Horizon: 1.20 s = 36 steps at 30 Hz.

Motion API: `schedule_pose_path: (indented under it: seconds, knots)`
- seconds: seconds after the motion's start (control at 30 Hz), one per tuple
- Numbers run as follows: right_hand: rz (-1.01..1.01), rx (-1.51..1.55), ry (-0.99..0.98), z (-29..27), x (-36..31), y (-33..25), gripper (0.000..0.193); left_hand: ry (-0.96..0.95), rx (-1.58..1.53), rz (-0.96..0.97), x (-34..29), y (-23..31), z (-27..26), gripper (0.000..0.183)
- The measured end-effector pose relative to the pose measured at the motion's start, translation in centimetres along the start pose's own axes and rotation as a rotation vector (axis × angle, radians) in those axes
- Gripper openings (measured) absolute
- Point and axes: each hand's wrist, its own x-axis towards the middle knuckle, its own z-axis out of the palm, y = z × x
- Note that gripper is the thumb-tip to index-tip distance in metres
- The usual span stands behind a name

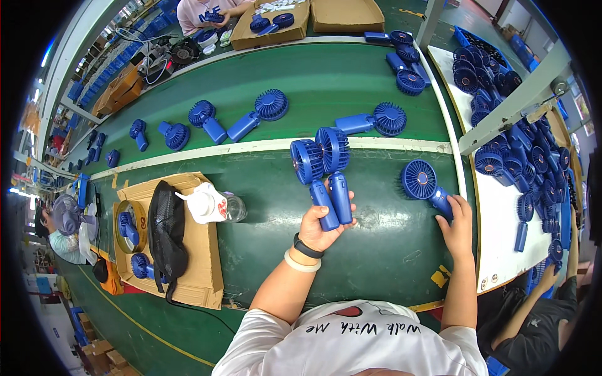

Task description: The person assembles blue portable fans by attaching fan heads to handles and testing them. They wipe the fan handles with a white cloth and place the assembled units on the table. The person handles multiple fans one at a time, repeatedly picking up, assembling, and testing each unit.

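My left hand [323,227] is closed around the handles of two blue handheld fans [329,199], held upright side by side above the green table. Their round heads touch or overlap at the top. On the right, my right hand [457,225] has its fingers on the handle of another blue handheld fan [419,180], whose round head points to the far left. That fan lies on the table or just over it; I cannot tell which. Beyond my hands, a single blue fan [389,119] lies on the green conveyor belt [313,75].
Several more fans [271,104] lie along the belt. At left, a cardboard tray [204,276] holds a black bag [166,225], a tape roll [139,216] and a white-topped bottle [204,203]. Piled fans cover a white board [501,250] at right, near a co-worker's arm [527,307].
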Motion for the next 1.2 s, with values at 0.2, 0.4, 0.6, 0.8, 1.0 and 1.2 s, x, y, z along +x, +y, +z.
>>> schedule_pose_path:
  seconds: [0.2,0.4,0.6,0.8,1.0,1.2]
  knots:
    - [-0.048,-0.104,-0.065,1.8,2.2,-2.7,0.058,0.197,0.37,0.133,0.0,-0.4,1.3,0.077]
    - [0.415,1.685,-0.482,3.7,4.7,-6.4,0.057,0.237,0.542,0.285,0.1,-0.8,2.0,0.084]
    - [0.272,2.449,-0.779,6.7,8.1,-10.0,0.058,0.288,0.497,0.23,0.2,-0.5,1.9,0.089]
    - [0.308,2.431,-0.78,8.9,7.9,-9.2,0.061,0.297,0.494,0.206,0.2,-0.4,1.6,0.089]
    - [0.32,2.354,-0.681,9.5,8.0,-8.9,0.064,0.296,0.52,0.206,0.0,-0.4,1.5,0.084]
    - [0.303,2.296,-0.69,9.5,8.0,-8.9,0.065,0.288,0.535,0.204,0.1,-0.4,1.4,0.087]
